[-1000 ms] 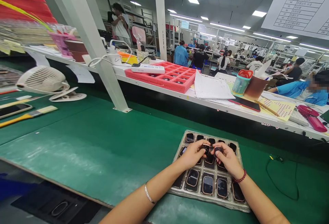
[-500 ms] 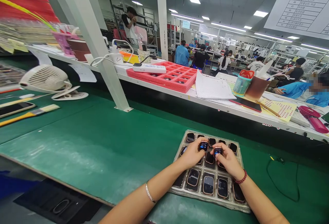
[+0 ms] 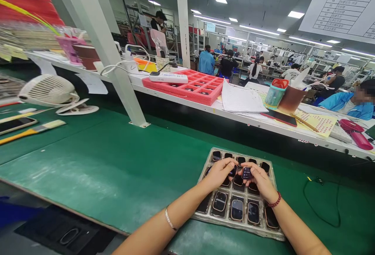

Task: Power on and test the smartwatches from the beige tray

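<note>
My left hand [image 3: 220, 172] is closed round a smartwatch [image 3: 233, 170], its thumb lying across the lit screen. In my right hand [image 3: 261, 179] is another smartwatch [image 3: 246, 173], its lit screen showing small lines of text, with the thumb at its right edge. Both hands are above a clear plastic tray [image 3: 240, 227] with rows of compartments. Several dark-screened watch bodies with gold-coloured rims lie in it, such as a watch in the front row [image 3: 237, 209]. My hands and wrists hide part of the middle rows.
A thin black cable [image 3: 307, 200] lies right of the tray on the green bench [image 3: 117, 165]. At left are a white fan [image 3: 48, 90], a brush [image 3: 38, 129] and a phone [image 3: 17, 125]. The shelf ahead bears a red foam tray [image 3: 202, 98], papers [image 3: 241, 98] and cups. People work beyond.
My left thumb has moved onto its watch's screen. The right-hand watch has turned slightly, and its screen shows a different display. The tray stays put.
</note>
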Demonstrator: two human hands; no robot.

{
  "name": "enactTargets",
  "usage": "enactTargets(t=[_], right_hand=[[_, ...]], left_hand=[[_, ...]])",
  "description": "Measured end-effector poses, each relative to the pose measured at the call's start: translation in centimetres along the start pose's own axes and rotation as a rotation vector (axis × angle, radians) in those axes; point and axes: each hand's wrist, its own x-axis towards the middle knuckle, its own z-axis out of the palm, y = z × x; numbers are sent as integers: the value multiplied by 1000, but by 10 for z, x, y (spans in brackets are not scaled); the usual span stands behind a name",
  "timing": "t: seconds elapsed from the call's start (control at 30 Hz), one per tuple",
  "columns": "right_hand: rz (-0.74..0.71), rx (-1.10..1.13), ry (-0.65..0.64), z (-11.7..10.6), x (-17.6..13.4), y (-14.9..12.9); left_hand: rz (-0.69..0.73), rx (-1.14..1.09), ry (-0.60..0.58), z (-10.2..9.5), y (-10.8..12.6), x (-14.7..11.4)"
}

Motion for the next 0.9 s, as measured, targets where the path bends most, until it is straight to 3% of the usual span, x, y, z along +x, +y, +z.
enactTargets(t=[0.13,0.27,0.4,0.9], right_hand=[[-10,-67,11,1,0,1],[15,-29,24,1,1,1],[-13,-46,40,0,2,2],[-8,-102,38,2,1,-2]], left_hand=[[55,-7,24,0,1,0],[-2,16,4,-1,2,0],[65,19,38,0,-3,2],[68,82,-31,0,-5,1]])
